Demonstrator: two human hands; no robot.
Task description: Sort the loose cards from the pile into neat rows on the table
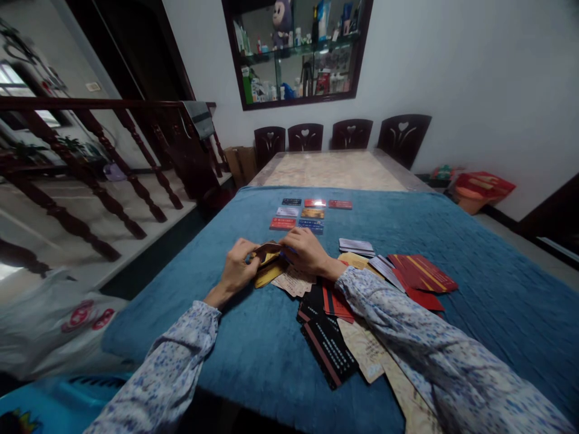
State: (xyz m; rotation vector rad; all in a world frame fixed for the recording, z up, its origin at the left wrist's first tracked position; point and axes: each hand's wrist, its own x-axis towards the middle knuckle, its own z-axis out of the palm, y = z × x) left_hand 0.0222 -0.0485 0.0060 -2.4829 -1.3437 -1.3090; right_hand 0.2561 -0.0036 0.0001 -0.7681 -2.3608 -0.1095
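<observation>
Both my hands meet over a small stack of cards (266,252) on the blue cloth (253,343). My left hand (237,268) is closed round the stack's left side. My right hand (305,250) is closed on its right side, fingers curled over the top. Under my hands lie yellow and beige cards (289,280). A loose heap of black, red and beige cards (335,325) spreads below my right forearm. Beyond my hands, several cards (307,213) lie in neat rows.
A small white pile of cards (356,246) and fanned red cards (423,272) lie to the right. The marble table (330,169) extends past the cloth to dark chairs (353,132). A wooden stair railing (90,157) stands left; a white bag (49,319) lies lower left.
</observation>
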